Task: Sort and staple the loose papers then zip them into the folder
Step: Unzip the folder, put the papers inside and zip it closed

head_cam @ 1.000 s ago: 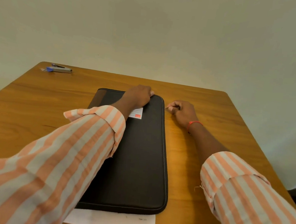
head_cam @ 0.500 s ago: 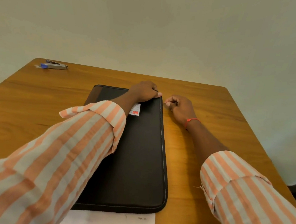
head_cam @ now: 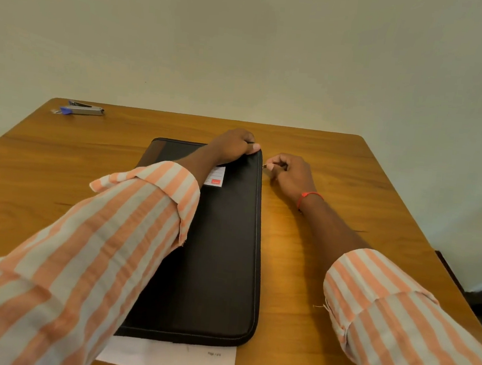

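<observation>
Folder (head_cam: 221, 254) lies lengthwise away from the person, left hand (head_cam: 233, 147) gripping its far corner, right hand (head_cam: 289, 175) pinching zip pull (head_cam: 265, 165).

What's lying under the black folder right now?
White papers stick out from beneath the folder at its near edge. How far they run underneath, and whether they are stapled, is hidden by the folder.
</observation>
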The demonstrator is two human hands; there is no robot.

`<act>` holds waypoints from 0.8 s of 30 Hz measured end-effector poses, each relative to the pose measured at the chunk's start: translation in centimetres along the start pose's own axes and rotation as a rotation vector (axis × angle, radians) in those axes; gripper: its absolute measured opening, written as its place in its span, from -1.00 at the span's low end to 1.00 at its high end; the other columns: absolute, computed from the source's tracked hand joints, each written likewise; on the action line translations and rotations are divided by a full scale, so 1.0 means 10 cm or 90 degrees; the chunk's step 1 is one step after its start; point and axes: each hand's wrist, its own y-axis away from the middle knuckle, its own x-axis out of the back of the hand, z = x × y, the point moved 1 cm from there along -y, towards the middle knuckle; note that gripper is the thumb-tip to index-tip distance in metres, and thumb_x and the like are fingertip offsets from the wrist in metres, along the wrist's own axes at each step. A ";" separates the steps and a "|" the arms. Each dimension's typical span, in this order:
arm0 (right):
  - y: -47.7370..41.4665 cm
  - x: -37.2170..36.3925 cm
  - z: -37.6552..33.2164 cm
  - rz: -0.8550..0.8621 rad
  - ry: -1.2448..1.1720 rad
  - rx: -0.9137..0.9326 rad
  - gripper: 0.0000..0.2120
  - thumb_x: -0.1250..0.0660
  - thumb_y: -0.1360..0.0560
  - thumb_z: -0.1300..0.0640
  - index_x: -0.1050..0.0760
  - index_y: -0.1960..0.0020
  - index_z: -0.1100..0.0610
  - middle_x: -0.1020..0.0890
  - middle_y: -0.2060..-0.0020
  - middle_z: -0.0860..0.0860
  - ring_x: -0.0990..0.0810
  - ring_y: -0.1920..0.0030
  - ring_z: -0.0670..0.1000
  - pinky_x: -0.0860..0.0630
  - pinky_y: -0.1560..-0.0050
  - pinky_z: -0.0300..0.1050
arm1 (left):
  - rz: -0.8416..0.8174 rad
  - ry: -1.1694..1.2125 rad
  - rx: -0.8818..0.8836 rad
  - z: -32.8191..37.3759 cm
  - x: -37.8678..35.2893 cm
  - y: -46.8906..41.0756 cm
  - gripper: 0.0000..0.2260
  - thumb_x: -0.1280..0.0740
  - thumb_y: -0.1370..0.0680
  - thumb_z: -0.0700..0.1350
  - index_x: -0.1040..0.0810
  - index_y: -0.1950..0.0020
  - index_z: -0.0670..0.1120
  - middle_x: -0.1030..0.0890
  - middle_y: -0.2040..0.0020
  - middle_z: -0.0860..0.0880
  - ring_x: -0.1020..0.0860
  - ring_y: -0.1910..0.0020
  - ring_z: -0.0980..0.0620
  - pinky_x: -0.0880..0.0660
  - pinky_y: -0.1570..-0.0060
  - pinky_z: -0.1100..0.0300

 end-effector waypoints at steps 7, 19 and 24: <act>0.08 0.00 -0.03 -0.025 0.069 0.066 -0.89 -0.41 -0.48 0.25 -0.63 0.17 0.07 -0.66 0.21 -0.05 -0.58 0.19 -0.11 -0.46 0.19 -0.31 | 0.001 0.001 -0.002 -0.01 -0.02 0.00 -0.78 -0.29 -0.66 -0.08 -0.47 0.15 -0.13 -0.47 0.21 -0.08 -0.40 0.21 -0.03 -0.31 0.13 0.04; 0.28 0.03 -0.03 -0.094 0.119 0.075 -0.97 -0.48 -0.46 0.22 -0.66 0.16 0.14 -0.65 0.17 -0.03 -0.55 0.18 -0.10 -0.48 0.15 -0.26 | 0.043 -0.039 0.004 -0.07 0.00 -0.05 -0.80 -0.32 -0.64 -0.03 -0.51 0.13 -0.10 -0.53 0.18 -0.05 -0.46 0.18 -0.02 -0.35 0.11 0.04; 0.54 0.08 -0.02 -0.109 0.105 0.074 -0.99 -0.49 -0.46 0.19 -0.68 0.13 0.12 -0.64 0.16 -0.07 -0.57 0.14 -0.10 -0.52 0.09 -0.22 | 0.068 -0.102 0.001 -0.06 -0.02 -0.05 -0.81 -0.33 -0.63 0.01 -0.53 0.08 -0.07 -0.57 0.10 -0.04 -0.51 0.09 -0.06 -0.37 0.11 0.06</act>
